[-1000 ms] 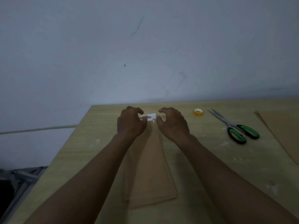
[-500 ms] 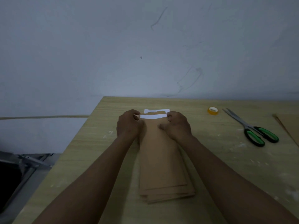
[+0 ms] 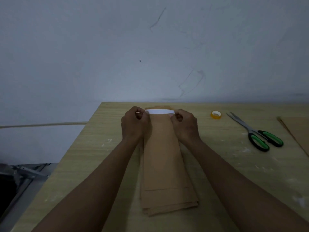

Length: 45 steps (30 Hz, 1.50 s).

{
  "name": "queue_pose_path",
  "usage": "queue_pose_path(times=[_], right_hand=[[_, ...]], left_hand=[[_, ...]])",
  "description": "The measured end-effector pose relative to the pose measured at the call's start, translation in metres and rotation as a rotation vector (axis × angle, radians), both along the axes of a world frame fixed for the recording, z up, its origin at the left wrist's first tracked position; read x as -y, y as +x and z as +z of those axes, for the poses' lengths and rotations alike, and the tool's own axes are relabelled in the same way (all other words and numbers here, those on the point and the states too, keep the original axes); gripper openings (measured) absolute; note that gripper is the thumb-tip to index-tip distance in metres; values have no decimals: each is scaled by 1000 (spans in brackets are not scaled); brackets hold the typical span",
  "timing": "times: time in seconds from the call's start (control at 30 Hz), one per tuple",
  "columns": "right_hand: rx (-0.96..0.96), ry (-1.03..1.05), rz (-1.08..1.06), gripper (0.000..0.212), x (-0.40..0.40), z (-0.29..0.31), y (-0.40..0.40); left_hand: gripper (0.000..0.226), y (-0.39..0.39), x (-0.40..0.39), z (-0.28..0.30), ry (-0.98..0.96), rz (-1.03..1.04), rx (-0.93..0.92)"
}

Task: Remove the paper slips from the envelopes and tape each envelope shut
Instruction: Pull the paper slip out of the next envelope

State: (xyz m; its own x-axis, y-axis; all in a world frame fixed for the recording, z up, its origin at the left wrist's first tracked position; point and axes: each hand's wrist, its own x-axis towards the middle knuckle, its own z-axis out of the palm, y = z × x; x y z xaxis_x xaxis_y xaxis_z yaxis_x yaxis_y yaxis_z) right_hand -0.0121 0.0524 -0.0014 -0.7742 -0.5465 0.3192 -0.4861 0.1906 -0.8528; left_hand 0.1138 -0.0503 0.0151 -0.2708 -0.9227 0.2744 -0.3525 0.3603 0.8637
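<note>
Pinching the white paper slip (image 3: 161, 111) at both ends, we hold it taut across the far end of the top envelope (image 3: 161, 148), which lies on a small stack of brown envelopes with its long side running away from us. Our left hand (image 3: 134, 123) has fingers curled round the slip's left end, just left of the envelope; our right hand (image 3: 184, 125) grips the right end, just right of it. Whether the slip is free of the envelope's mouth or partly tucked in, we cannot tell.

We judge the step in hand to be drawing this slip clear. To do it well we should keep the pull even on both ends, so the thin strip neither tears nor drags the envelope off the stack; a heel of one hand resting on the envelope would steady it. Once clear, the slip belongs away from the envelope's mouth.

The tape roll (image 3: 216, 114) sits to the right of the envelope, near its far end, and the green-handled scissors (image 3: 255, 131) lie further right again, both within reach for the sealing that follows on the table (image 3: 93, 148).
</note>
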Motion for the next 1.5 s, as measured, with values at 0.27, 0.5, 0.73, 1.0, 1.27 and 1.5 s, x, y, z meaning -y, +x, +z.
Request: queue_pose_path(times=[0.27,0.5,0.73,1.0,1.27,1.5], right_hand=[[190,-190,-12,32,-11,31,-22],[16,-231,3,29,-35,58,-48],[-96,-314,-58,20,-60,75,-71],[-339,-317,-79,24,-78,76,-86],[-364,-289,-82,20,-82,80,-86],[-374,-270,-64,12,-85,81,-83]], left_hand=[[8,-28,-15,31,379,-147,-317],[11,-65,-40,52,415,-209,-393],[17,-97,-60,68,484,-296,-443],[17,-112,-76,81,565,-397,-539],[24,-117,-88,85,544,-415,-461],[13,-113,-96,96,481,-385,-440]])
